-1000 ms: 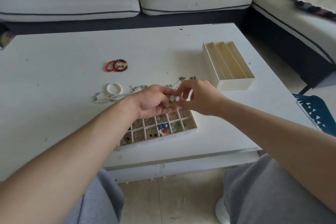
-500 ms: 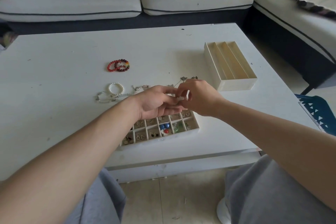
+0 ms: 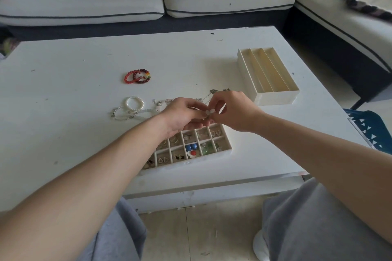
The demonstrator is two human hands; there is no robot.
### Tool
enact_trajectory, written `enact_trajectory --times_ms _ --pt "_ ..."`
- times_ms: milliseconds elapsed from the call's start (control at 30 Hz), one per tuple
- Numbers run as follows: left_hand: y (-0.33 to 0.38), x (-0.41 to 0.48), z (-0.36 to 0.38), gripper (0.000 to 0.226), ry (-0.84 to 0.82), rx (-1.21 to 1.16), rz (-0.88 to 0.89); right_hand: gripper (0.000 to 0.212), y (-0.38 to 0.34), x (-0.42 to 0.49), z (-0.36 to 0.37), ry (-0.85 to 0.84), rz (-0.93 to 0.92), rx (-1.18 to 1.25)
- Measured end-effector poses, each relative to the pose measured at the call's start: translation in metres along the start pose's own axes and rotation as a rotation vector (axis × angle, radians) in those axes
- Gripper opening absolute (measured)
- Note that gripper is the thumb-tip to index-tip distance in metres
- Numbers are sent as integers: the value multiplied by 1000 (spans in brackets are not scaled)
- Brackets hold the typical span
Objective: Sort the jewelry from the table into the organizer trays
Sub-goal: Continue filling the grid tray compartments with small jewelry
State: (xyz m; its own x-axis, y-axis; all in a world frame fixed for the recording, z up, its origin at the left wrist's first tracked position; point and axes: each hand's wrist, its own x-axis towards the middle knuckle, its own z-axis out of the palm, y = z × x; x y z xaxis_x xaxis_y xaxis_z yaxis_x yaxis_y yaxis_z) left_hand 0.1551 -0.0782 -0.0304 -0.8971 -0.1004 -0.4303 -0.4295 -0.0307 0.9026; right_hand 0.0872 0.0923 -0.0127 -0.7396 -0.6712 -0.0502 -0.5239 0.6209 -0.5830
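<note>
— Where does the camera sit?
— On the seated person's head, at the near edge of the white table (image 3: 63,112), facing forward and tilted down.
— Close in?
— Close; it's wide-angle, taking in the floor (image 3: 201,229) below and the sofa (image 3: 84,6) across.

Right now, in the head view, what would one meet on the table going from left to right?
Pearl bracelet, left hand, right hand, long slotted tray. Both hands pinch a small white piece between them. Red bead bracelets, silver chains and the grid tray overlap others, so they are omitted.
</note>
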Motion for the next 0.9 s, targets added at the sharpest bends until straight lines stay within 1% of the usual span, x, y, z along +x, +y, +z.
enact_trajectory --times_ms 67,167,233,300,333,400,467,500,600,700,800,900 --pt "0 1 0 23 41 -3 37 13 1 1 1 4 4 -4" --pt "2 1 0 27 113 64 113 15 4 3 0 9 44 -35" --pt "3 1 -1 32 130 102 154 24 7 3 -1 -13 84 -30" --pt "4 0 -2 36 122 133 191 37 10 3 -2 -62 81 -15" --pt "4 0 -2 37 115 151 210 43 10 3 -1 -79 63 12" --pt "5 -2 -1 37 103 201 257 47 8 3 -1 -78 45 151" --pt "6 -2 1 36 107 279 324 42 3 3 -1 -83 63 321" --pt "6 -3 2 35 112 323 360 36 1 2 -1 -89 83 378" --pt "6 -4 5 37 125 417 442 16 -3 2 -1 -77 141 435" --pt "6 -5 7 37 129 441 486 19 1 2 -5 -90 183 486" --pt "6 -6 9 32 136 440 517 16 3 1 -9 -111 214 549" --pt "6 -5 10 32 144 427 519 14 4 1 -11 -124 259 635"
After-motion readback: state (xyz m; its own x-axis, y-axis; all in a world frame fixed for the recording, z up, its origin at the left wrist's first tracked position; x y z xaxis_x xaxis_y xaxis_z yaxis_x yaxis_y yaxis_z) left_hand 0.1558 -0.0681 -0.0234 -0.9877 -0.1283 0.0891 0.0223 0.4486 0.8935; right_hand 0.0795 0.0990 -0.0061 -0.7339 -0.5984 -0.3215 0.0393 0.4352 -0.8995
